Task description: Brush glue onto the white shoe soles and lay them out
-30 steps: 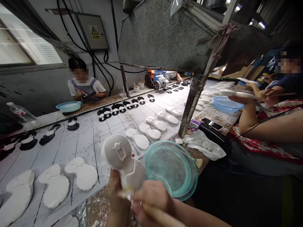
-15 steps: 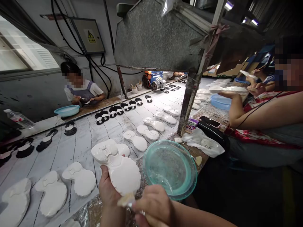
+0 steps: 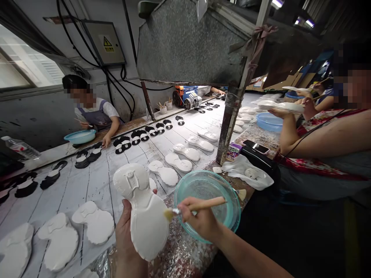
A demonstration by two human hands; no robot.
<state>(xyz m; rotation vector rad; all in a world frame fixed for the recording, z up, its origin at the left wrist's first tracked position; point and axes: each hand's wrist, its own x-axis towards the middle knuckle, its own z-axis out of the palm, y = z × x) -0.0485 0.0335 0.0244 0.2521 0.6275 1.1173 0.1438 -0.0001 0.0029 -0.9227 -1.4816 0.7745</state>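
Observation:
My left hand grips a white shoe sole from beneath, its heel end tilted up and away from me. Between the fingers of my right hand is a brush with a wooden handle. The bristles touch or nearly touch the sole's right edge. Just behind my right hand stands a round teal basin with some clear liquid in it. More white soles lie on the pale belt to the left, and others lie beyond the held one.
A rusty post rises beside the belt under a metal hood. Black shoe parts line the far side, where a co-worker reaches over. To the right are a phone, a plastic bag and another co-worker.
My right hand has risen, turning the brush so its bristles come to the sole's right edge. My left hand has turned the sole more upright. The far co-worker's arm now reaches the black parts.

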